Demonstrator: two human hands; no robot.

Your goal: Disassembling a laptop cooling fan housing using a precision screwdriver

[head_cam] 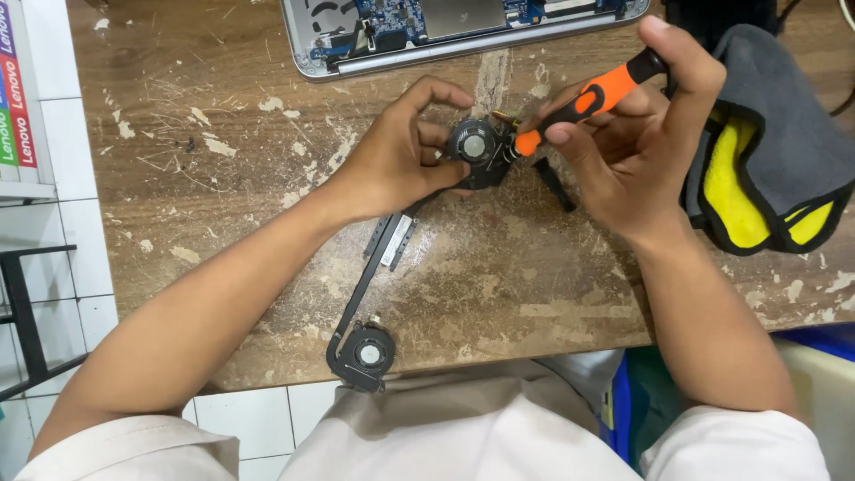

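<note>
My left hand (396,156) grips a small black round laptop fan (475,147) just above the worn wooden table (499,285). My right hand (637,142) holds an orange and black screwdriver (588,98), its tip touching the fan's right edge. From under the fan a black heat pipe (361,285) runs down and left to a second black fan (365,354) lying near the table's front edge.
An opened silver laptop (463,31) with its blue circuit board exposed lies at the table's far edge. A grey and yellow cloth (775,151) sits at the right. A short black strip (554,184) lies beside my right hand. White tiled floor shows at the left.
</note>
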